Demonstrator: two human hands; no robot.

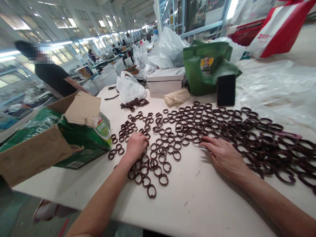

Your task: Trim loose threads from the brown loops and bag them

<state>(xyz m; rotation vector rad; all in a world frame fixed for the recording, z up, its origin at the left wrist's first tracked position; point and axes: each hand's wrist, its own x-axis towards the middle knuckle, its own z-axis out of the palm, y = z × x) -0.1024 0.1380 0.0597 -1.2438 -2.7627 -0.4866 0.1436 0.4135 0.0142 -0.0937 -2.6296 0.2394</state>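
Observation:
Many dark brown rings (163, 179), apparently fabric loops, lie spread over the pale table. Among the left-hand cluster is my left hand (137, 144), its fingers curled down against the rings; what they close on is hidden. My right hand (223, 158) rests palm down at the near edge of the larger spread, fingers stretched together. From under those fingers pokes the thin silvery tip of a metal tool (203, 148), the rest of it covered by the hand. One ring (197, 140) lies right at the right fingertips. Toward the right the rings heap into a dense pile (274, 151).
A green cardboard box (86, 144) with open flaps stands at left. Behind the rings are a white plastic bag (130, 87), a white box (165, 82), a green pouch (206, 70) and a black phone-like slab (226, 90). A person (53, 74) stands beyond the box.

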